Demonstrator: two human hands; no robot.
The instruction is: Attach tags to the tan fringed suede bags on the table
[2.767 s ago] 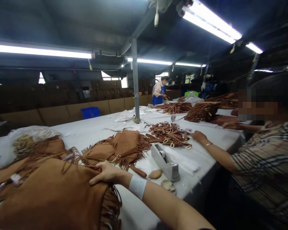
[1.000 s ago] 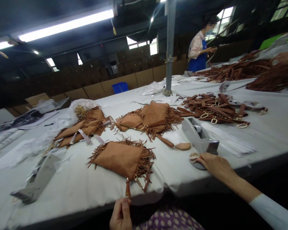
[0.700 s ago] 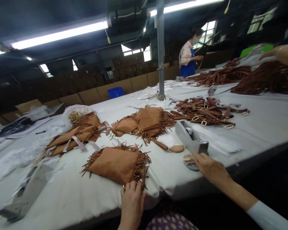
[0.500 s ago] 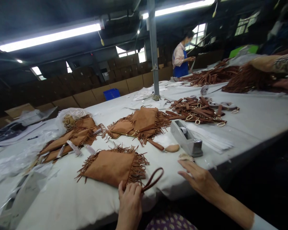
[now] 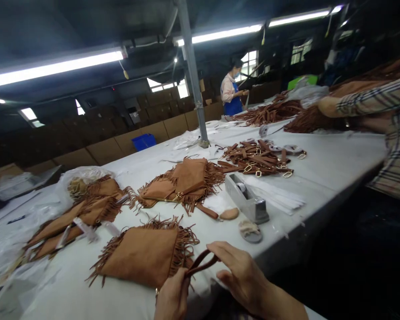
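A tan suede pouch [image 5: 140, 253] with brown fringe lies flat at the table's near edge. My left hand [image 5: 173, 293] is closed at its near right corner, pinching the base of the brown wrist strap [image 5: 200, 263]. The strap's loop stands up to the right of that hand. Against the far end of the loop are the fingertips of my right hand [image 5: 242, 278], its thumb and fingers apart. Beyond it sit a round pad with a crumpled beige cloth [image 5: 250, 230] and a grey tape dispenser [image 5: 246, 198].
More fringed pouches [image 5: 183, 180] and a plastic-wrapped pile [image 5: 86, 204] lie farther back. Brown straps with gold clips [image 5: 256, 158] are heaped beyond the dispenser. A co-worker's plaid sleeve [image 5: 370, 100] reaches over brown fringe at right. A metal post [image 5: 195, 84] rises behind the table.
My right hand has come from beside the round pad to the strap loop. The view has swung to the right. My left hand stays at the pouch's corner.
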